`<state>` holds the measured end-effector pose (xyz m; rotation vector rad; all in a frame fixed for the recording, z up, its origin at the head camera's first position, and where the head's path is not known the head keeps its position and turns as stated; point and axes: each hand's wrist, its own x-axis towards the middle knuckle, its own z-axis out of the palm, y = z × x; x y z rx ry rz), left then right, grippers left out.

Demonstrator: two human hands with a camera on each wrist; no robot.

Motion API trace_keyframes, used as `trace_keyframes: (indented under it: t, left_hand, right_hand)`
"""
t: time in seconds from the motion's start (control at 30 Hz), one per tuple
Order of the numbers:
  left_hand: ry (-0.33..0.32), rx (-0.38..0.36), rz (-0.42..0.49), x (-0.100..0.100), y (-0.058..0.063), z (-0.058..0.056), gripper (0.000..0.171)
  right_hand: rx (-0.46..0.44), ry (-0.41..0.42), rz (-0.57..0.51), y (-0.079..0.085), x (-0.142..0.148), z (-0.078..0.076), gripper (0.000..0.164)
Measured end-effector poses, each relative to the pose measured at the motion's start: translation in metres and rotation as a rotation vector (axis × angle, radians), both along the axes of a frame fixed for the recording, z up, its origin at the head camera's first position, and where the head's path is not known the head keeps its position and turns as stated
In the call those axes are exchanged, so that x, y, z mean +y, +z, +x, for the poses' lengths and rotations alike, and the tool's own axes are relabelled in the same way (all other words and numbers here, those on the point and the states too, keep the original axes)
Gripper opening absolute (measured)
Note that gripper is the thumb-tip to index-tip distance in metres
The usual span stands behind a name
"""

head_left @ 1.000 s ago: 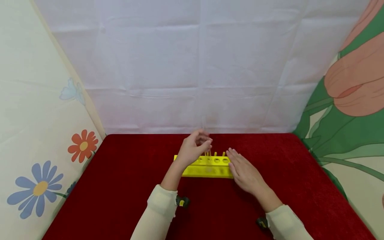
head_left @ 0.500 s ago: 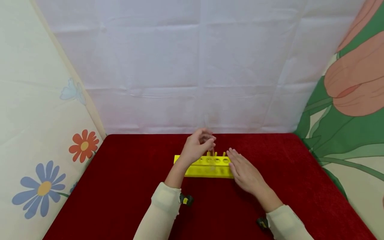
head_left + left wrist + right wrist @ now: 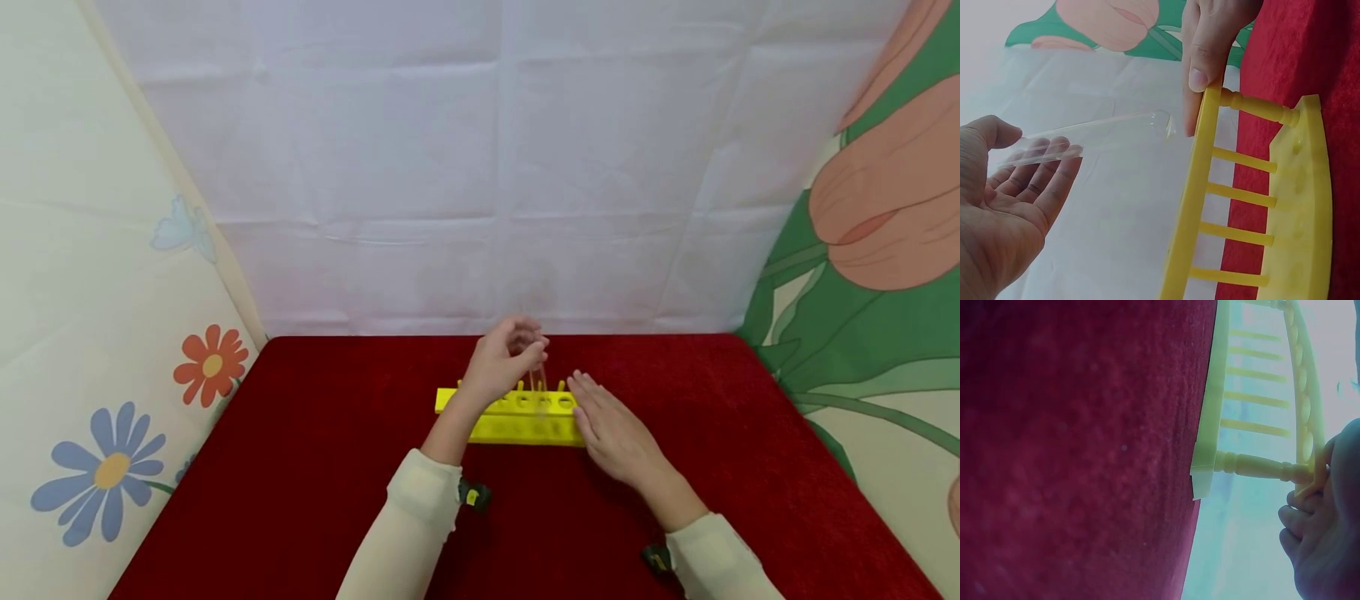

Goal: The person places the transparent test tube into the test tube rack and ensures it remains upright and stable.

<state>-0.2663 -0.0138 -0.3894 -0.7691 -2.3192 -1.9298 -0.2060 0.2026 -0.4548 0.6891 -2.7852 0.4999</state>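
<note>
My left hand (image 3: 504,358) pinches a clear glass test tube (image 3: 1116,131) between thumb and fingertips. The tube slants over a yellow test tube rack (image 3: 487,429), its rounded end apart from the rack's top plate in the left wrist view. In the head view the tube overlaps the holes right of the middle. My right hand (image 3: 618,437) rests against the right end of the rack, fingers straight and side by side. In the right wrist view its fingers (image 3: 1300,522) lie at the end of the top plate, beside the turned post.
A red velvet cloth (image 3: 675,375) covers the table under the rack. Behind it hangs a creased white sheet (image 3: 375,167), with flower-printed panels (image 3: 900,250) at the sides. A row of thin yellow pegs (image 3: 1241,197) stands on the rack's base. Dark wrist cameras (image 3: 474,496) sit below both hands.
My left hand has moved a little to the right along the rack with the test tube, hole by hole. The right hand and the rack have stayed nearly still.
</note>
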Motion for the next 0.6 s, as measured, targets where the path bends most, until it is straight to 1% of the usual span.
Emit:
trace_keyframes:
  t: [0.2, 0.43, 0.6]
  left_hand:
    - [0.005, -0.005, 0.013, 0.005, -0.001, -0.001, 0.029]
    - [0.019, 0.016, -0.035, 0.011, -0.003, -0.002, 0.029]
    - [0.021, 0.035, -0.038, 0.015, -0.003, -0.004, 0.029]
  right_hand:
    - [-0.001, 0.001, -0.002, -0.001, 0.0, -0.001, 0.047]
    - [-0.003, 0.009, -0.004, -0.002, 0.0, -0.002, 0.047]
    - [-0.003, 0.005, -0.007, -0.002, 0.0, -0.002, 0.047]
